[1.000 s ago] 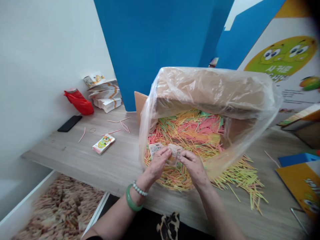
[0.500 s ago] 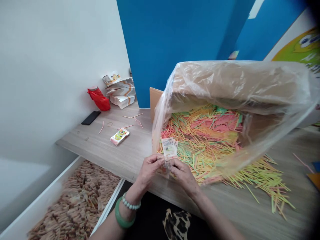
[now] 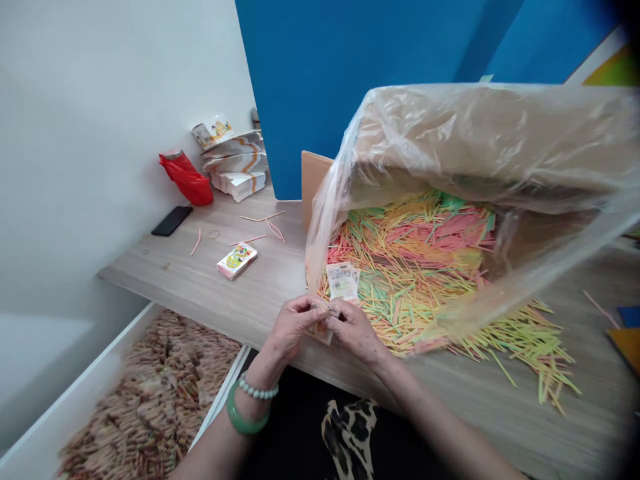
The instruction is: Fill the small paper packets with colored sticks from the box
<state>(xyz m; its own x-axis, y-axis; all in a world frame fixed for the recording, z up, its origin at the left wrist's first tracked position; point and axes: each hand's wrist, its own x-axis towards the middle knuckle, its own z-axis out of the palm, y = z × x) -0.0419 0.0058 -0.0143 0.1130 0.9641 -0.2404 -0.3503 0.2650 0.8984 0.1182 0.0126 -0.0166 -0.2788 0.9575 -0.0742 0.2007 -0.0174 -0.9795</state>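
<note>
My left hand (image 3: 293, 325) and my right hand (image 3: 357, 331) meet at the table's front edge, fingers pinched together. Between them is a small printed clear sachet (image 3: 321, 332) with a zigzag edge, partly covered by my fingers; its contents I cannot make out. Just beyond my fingertips, similar flat sachets (image 3: 343, 281) lie stacked on thin coloured sticks (image 3: 400, 293). These yellow, orange, pink and green sticks spill out of a cardboard box (image 3: 490, 137) lined with a clear plastic bag (image 3: 325, 230). A green bangle and a pale bead bracelet circle my left wrist.
Left on the table (image 3: 280, 267) are a small pack of printed cards (image 3: 237, 260), a few loose pink sticks, a black phone-like slab (image 3: 172, 221), a red bag (image 3: 187, 179) and stacked white cartons (image 3: 240, 183). Below, a white-edged bin (image 3: 145, 393) holds many small brownish packets. A blue panel stands behind.
The view has shifted slightly, and the box looks nearer. My fingers remain pinched on the sachet, which now shows more below them. The stacked sachets stay on the sticks.
</note>
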